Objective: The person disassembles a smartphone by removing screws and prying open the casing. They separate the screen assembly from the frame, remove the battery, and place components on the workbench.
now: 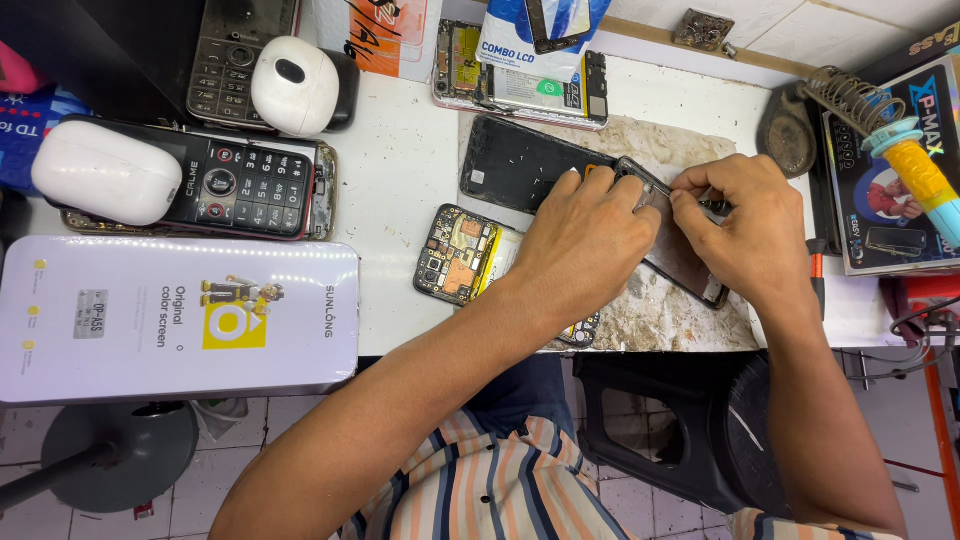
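Observation:
A black phone frame (pixel 680 255) lies tilted on a stained work mat (pixel 660 320) on the white bench. My left hand (pixel 580 245) presses down on its upper left end, fingertips on the rim. My right hand (pixel 750 225) pinches the frame's top edge with thumb and forefinger; whether a small tool is in it I cannot tell. A black back cover (pixel 515 165) lies just left of the frame. An opened phone with bare circuit board (pixel 458 255) sits under my left wrist.
A white flat box (pixel 180 320) fills the bench's left front. Behind it lie keypad phones (pixel 245 185) and white earbud cases (pixel 295 85). A soldering iron with yellow grip (pixel 915 165) rests in a coil stand at right. More phone parts (pixel 520 85) lie at the back.

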